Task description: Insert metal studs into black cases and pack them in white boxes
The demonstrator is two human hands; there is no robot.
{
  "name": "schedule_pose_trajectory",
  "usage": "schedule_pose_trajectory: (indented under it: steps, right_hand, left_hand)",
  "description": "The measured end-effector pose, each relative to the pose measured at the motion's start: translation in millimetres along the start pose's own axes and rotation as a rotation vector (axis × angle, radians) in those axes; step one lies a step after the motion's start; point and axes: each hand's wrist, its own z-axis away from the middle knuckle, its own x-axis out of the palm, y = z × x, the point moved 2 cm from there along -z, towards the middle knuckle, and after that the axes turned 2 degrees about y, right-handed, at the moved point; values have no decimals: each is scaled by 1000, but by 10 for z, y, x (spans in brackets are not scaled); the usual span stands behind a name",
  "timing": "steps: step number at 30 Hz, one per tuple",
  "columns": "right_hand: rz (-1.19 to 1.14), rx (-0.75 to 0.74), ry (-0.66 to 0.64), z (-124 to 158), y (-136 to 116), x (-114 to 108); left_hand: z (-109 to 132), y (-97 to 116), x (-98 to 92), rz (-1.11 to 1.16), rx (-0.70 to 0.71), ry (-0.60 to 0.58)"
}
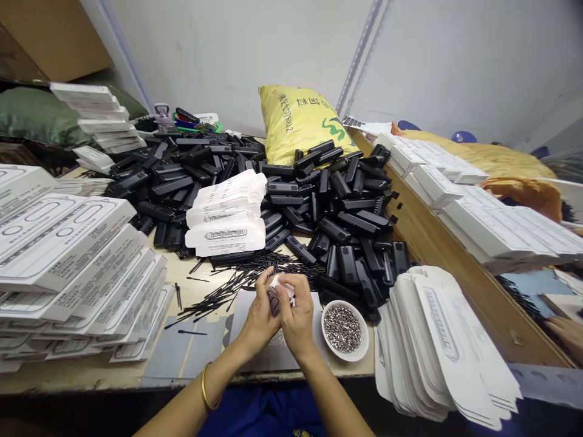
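Observation:
My left hand (260, 315) and my right hand (295, 309) are closed together on a small white carton (283, 285), held above a pale board (241, 321) at the table's front edge. A white flap shows between my fingertips, and a darker face lies in shadow below it. My hands cover most of the carton, so its contents cannot be made out. To the right of my right hand stands a white bowl (363, 345) full of small metal pieces (342, 329). Thin black sticks (214, 297) lie scattered beyond my hands.
Black plastic cases (346, 212) are heaped behind, with flat cartons (223, 227) on them. Box stacks (77, 255) rise at left. More flat cartons (437, 340) lean at right by a wooden partition (455, 273). A yellow sack (300, 121) stands behind; another person's hand (565, 334) shows far right.

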Motion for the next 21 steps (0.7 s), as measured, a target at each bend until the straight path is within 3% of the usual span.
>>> schedule_pose_trajectory:
  steps: [4,8,11,14,15,17,19,21]
  right_hand:
    - [57,-142,15,50,56,-16]
    - [137,-339,-31,235,177,-14]
    - [153,-282,-87,313,234,-82]
    - [114,-116,-68,288,254,-259]
    - [105,-61,-31,266,262,-338]
    - [118,22,49,221,291,-505]
    - [161,79,102,193,332,-666]
    - [201,126,114,193,380,-819]
  left_hand:
    - [17,1,-8,7,41,-45]
    - [120,-220,-20,-56,93,-87]
    - [180,-345,-22,-214,86,-100]
    - [102,-43,-177,-466,69,-69]
    - [45,173,-304,-571,67,-37]
    - [-91,716,-713,-816,91,143]
    - [-223,1230,-1288,-1079,96,297]
    - [-330,1544,-1950,-1331,61,424]
